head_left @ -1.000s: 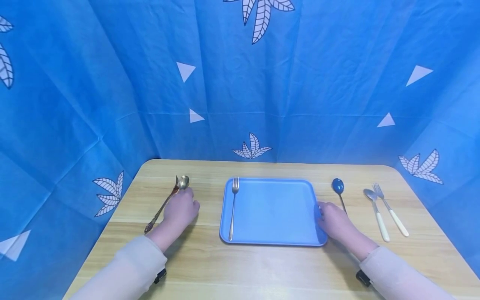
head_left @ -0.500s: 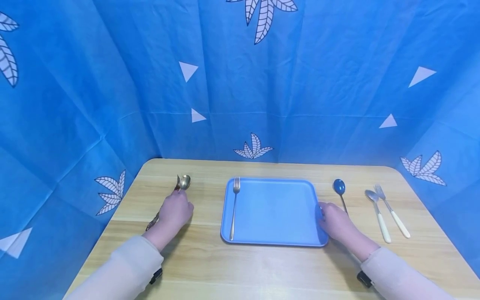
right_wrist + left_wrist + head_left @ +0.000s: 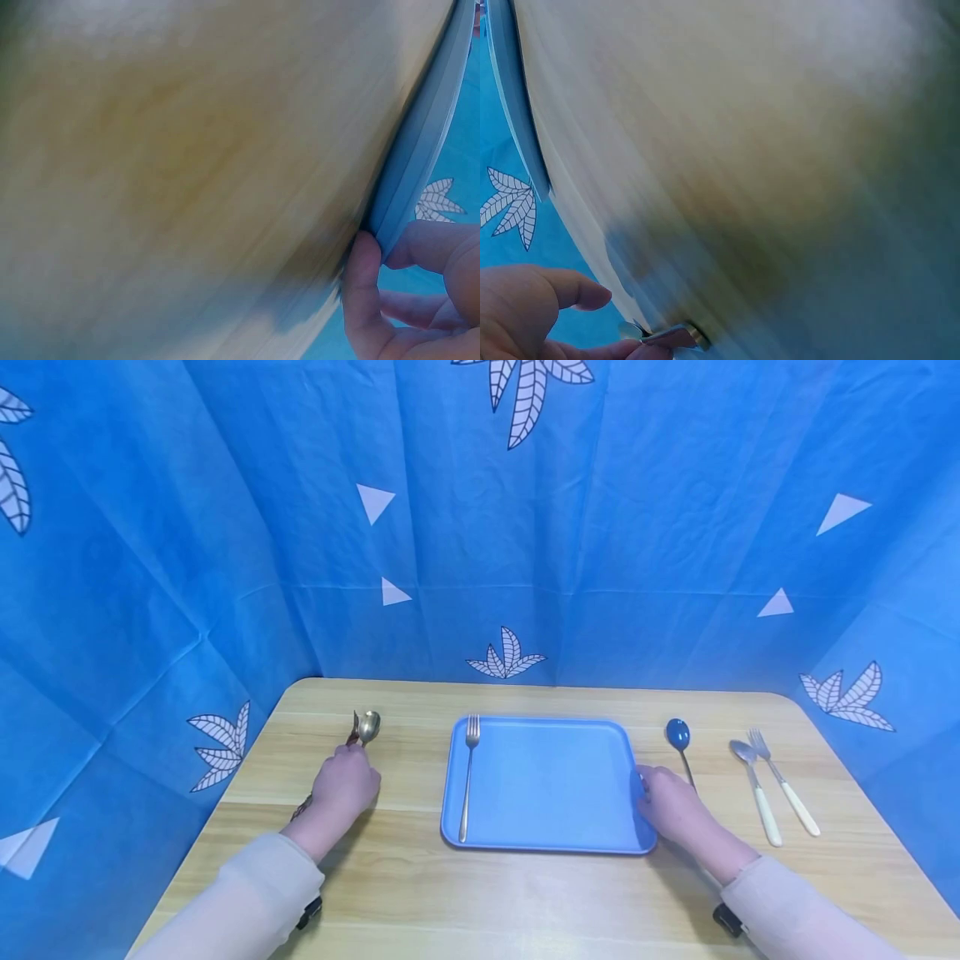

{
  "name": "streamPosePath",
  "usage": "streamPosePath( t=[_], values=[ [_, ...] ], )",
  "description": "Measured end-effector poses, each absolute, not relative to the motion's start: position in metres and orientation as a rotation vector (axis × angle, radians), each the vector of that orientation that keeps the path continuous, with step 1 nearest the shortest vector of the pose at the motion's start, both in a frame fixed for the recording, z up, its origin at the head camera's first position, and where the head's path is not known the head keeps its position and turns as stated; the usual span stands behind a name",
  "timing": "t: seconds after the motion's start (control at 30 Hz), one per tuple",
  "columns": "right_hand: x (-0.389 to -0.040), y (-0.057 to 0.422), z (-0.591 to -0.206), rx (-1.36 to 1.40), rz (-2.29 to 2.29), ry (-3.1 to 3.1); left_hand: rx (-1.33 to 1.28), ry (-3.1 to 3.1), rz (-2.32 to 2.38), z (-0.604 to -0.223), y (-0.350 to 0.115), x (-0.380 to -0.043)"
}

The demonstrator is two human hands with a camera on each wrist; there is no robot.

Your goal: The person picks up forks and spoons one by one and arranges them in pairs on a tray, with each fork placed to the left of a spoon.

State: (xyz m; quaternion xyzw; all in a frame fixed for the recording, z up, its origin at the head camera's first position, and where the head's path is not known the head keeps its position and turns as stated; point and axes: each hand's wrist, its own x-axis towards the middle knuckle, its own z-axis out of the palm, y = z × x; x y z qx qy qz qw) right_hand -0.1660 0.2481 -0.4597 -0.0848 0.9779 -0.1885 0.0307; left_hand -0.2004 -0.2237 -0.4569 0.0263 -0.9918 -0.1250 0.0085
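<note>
My left hand [image 3: 347, 781] is over the spoon [image 3: 369, 725] and the dark ornate fork [image 3: 353, 730] at the table's left, hiding their middles. In the left wrist view its thumb [image 3: 589, 292] stands apart from the fingers, whose tips are right at a shiny metal handle [image 3: 679, 336]. My right hand [image 3: 671, 802] grips the right rim of the blue tray [image 3: 558, 785], thumb on one side and fingers on the other in the right wrist view. A silver fork [image 3: 468, 777] lies lengthwise along the tray's left side.
Right of the tray lies a blue-bowled spoon [image 3: 678, 733], partly hidden by my right forearm. Farther right are a white-handled spoon [image 3: 759, 797] and a white-handled fork [image 3: 787, 789]. Behind the wooden table [image 3: 510, 902] hangs a blue patterned cloth [image 3: 637, 527].
My left hand has shifted left and slightly nearer over the spoon and dark fork, covering more of the fork. The right hand and the tray stay in place.
</note>
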Motion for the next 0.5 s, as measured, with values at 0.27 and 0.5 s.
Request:
streamPosePath(
  t=[0.27,0.5],
  values=[
    [-0.1664,0.2478,-0.4612,-0.234,-0.595,2.991,0.100,-3.144,-0.356,-0.4562,-0.2217,-0.2027],
    [-0.1651,0.2478,-0.4610,-0.247,-0.583,3.012,0.071,-3.133,-0.312,-0.4578,-0.2226,-0.2060]
  ],
)
